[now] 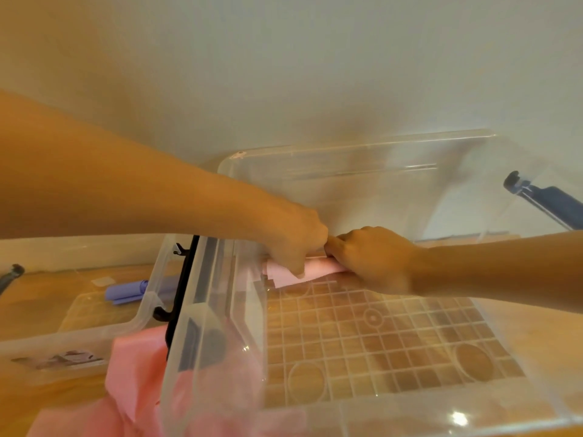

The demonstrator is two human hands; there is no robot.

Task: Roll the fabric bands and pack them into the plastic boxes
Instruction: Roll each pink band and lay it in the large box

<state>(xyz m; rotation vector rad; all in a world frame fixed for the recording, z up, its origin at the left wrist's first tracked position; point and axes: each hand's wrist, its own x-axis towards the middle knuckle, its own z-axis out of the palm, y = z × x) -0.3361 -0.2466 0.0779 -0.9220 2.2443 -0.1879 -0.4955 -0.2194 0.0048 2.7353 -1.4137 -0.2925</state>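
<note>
A pale wall (315, 74) is filling the background, and a wooden table (38, 310) is carrying the work below it. The left hand (293, 244) and right hand (372, 257) are meeting knuckle to knuckle, both curling their fingers down over a pink roll (315, 269) and holding it between them. The roll is lying on the floor of the clear box (394, 342), close against the far wall, towards the left corner. Its left end is looking loose, with flat layers fanning out under the left fingertips.

Just outside the box's left wall, a black latch (181, 279) is hanging, and loose pink fabric (135, 373) is lying on the table beside it. Further left, a second box (63, 337) is holding a purple roll (132, 290).

The likely trouble is unrolling: if both hands are letting go at once, the springy fabric may open along that fanned end. A sleeve or wrist dragging back over the rim could also be tugging the roll away from the wall.
</note>
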